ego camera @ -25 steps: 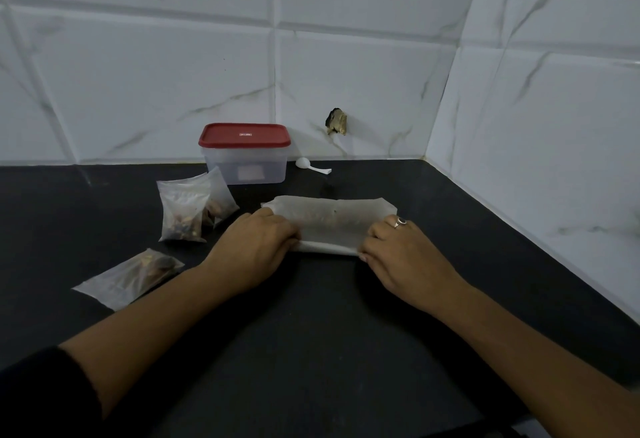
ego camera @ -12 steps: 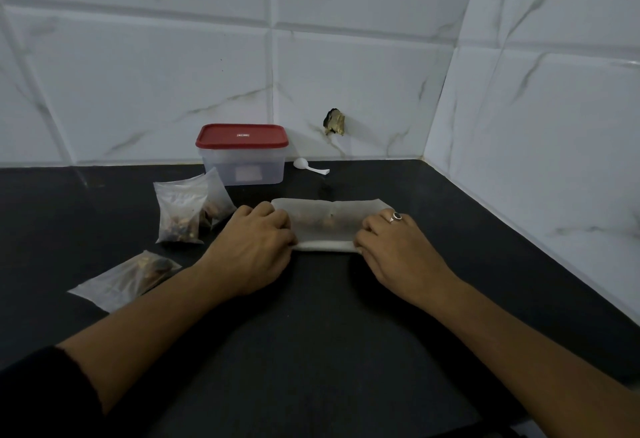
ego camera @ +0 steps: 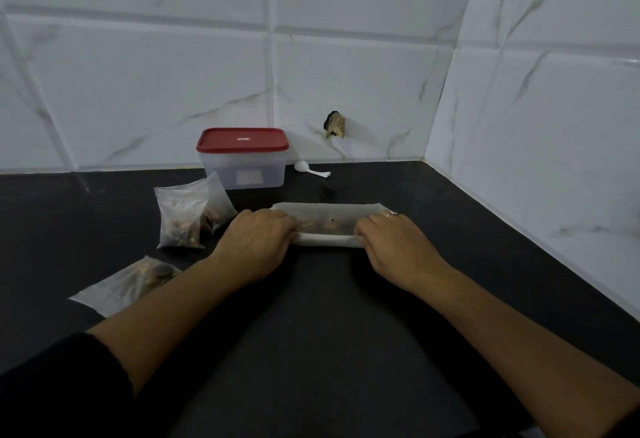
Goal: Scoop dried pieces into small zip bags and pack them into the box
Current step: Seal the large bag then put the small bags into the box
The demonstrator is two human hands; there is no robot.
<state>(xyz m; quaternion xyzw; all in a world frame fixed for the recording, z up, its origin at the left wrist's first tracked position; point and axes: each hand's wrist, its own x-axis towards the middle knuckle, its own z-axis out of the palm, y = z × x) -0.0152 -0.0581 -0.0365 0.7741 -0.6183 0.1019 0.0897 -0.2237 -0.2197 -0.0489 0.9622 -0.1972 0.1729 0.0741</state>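
Our left hand (ego camera: 254, 247) and right hand (ego camera: 394, 247) clench the two ends of the white bag (ego camera: 327, 226), mid-frame.
It lies on the black desk (ego camera: 311, 333) with dried pieces showing inside; filled zip bags (ego camera: 180, 216) sit to its left, and the red-lidded box (ego camera: 244, 160) and a white spoon (ego camera: 310, 169) are above.

Red-lidded clear plastic box (ego camera: 242, 169) at back of surface (ego camera: 311, 327), white plastic spoon (ego camera: 311, 170) to its right, clear zip bags (ego camera: 178, 218) front-left.
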